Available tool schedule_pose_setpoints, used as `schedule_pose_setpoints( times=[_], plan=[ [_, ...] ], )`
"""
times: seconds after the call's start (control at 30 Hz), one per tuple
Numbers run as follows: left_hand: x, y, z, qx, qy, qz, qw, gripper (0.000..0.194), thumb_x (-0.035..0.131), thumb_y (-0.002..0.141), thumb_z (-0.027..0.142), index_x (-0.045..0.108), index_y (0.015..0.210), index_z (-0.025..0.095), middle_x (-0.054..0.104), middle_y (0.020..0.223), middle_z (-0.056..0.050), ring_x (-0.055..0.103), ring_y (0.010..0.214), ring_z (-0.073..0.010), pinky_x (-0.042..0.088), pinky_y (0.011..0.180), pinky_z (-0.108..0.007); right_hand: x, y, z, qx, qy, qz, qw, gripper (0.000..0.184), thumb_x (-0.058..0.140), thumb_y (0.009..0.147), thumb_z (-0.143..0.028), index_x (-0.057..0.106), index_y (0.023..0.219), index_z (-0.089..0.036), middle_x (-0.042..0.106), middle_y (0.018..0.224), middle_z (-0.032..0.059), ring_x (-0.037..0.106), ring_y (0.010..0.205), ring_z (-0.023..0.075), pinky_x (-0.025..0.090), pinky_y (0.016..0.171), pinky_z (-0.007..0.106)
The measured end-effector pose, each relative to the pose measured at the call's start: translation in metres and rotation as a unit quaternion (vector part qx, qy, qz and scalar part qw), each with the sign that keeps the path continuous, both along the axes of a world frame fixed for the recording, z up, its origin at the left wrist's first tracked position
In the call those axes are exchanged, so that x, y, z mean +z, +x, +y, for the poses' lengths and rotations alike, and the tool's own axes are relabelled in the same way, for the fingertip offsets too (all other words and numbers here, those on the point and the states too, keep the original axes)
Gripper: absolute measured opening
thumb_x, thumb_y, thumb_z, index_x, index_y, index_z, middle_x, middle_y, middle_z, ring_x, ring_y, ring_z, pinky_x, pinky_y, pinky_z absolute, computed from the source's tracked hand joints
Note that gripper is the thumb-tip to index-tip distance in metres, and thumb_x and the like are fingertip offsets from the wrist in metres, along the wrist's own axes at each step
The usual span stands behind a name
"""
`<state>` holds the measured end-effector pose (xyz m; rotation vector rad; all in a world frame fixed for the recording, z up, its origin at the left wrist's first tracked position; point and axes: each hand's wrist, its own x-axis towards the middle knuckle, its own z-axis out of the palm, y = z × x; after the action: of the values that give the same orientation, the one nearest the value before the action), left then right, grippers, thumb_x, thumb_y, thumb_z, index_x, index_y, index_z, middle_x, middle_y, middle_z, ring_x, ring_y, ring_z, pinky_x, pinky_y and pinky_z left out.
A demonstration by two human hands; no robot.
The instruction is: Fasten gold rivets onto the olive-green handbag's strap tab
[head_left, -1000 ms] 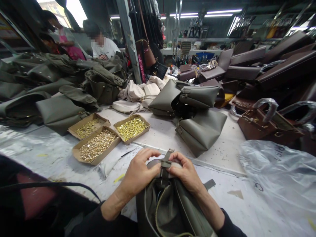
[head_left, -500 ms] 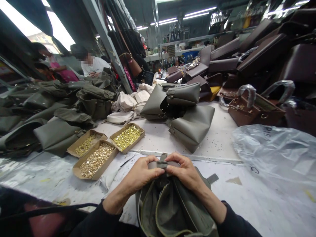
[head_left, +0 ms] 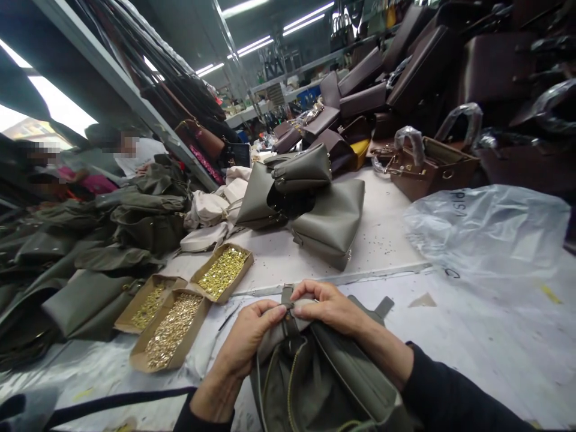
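An olive-green handbag (head_left: 324,372) stands upright in front of me, its mouth and brass zip facing me. My left hand (head_left: 254,330) pinches the bag's far top edge beside a narrow strap tab (head_left: 288,294). Just to its right, my right hand (head_left: 326,306) grips the same edge with thumb and bent forefinger. The tab sticks up between the two hands. Another strap end (head_left: 383,307) juts out from the bag's right side. Whatever small part may lie under the fingertips is hidden.
Cardboard trays of gold metal fittings (head_left: 173,330) stand at the left. Finished-looking olive bags (head_left: 330,225) lie ahead, with more heaped at left (head_left: 90,300). Brown handbags (head_left: 432,168) and a clear plastic bag (head_left: 490,228) are at right. People (head_left: 135,153) work at far left.
My view has tilted and turned to the right. My left hand has slid slightly left and down along the edge, and the strap tab, earlier folded between my fingers, shows more fully.
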<state>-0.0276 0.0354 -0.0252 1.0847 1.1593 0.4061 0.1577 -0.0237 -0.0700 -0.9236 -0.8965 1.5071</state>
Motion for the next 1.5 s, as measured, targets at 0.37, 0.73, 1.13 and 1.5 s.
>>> schedule_pose_setpoints(
  times=[0.37, 0.73, 1.13, 1.5],
  plan=[
    [0.003, -0.006, -0.001, -0.022, -0.027, -0.002, 0.999, 0.041, 0.093, 0.063, 0.038, 0.073, 0.086, 0.011, 0.077, 0.079, -0.005, 0.066, 0.072, -0.0149, 0.049, 0.070, -0.024, -0.007, 0.006, 0.004, -0.023, 0.120, -0.182, 0.976, 0.011, 0.071, 0.082, -0.032, 0.075, 0.075, -0.026, 0.067, 0.090, 0.0039, 0.054, 0.102, 0.0286, 0.035, 0.095, 0.042],
    [0.010, -0.001, 0.001, -0.063, 0.020, 0.034, 0.997, 0.033, 0.090, 0.061, 0.032, 0.079, 0.086, 0.014, 0.078, 0.082, -0.004, 0.065, 0.079, -0.0182, 0.048, 0.075, -0.025, -0.021, 0.010, 0.010, 0.052, 0.116, -0.050, 0.991, 0.029, 0.077, 0.079, -0.051, 0.074, 0.079, -0.022, 0.064, 0.090, 0.0045, 0.049, 0.124, 0.0292, 0.027, 0.113, 0.043],
    [-0.004, -0.007, 0.001, -0.044, -0.034, -0.055, 0.997, 0.039, 0.091, 0.063, 0.035, 0.079, 0.090, 0.010, 0.078, 0.079, -0.008, 0.067, 0.071, -0.0167, 0.050, 0.071, -0.023, 0.002, 0.004, -0.006, -0.118, 0.193, -0.297, 0.928, 0.020, 0.069, 0.093, -0.040, 0.068, 0.088, -0.021, 0.064, 0.096, 0.0056, 0.056, 0.096, 0.0248, 0.042, 0.089, 0.038],
    [0.003, -0.008, -0.006, -0.022, 0.029, -0.053, 0.998, 0.032, 0.088, 0.067, 0.028, 0.081, 0.094, 0.012, 0.079, 0.083, -0.007, 0.068, 0.077, -0.0170, 0.052, 0.073, -0.022, 0.038, 0.007, -0.034, -0.124, 0.426, -0.626, 0.642, 0.024, 0.047, 0.106, -0.021, 0.070, 0.102, -0.014, 0.068, 0.088, 0.0053, 0.053, 0.083, 0.0229, 0.043, 0.075, 0.037]
  ],
)
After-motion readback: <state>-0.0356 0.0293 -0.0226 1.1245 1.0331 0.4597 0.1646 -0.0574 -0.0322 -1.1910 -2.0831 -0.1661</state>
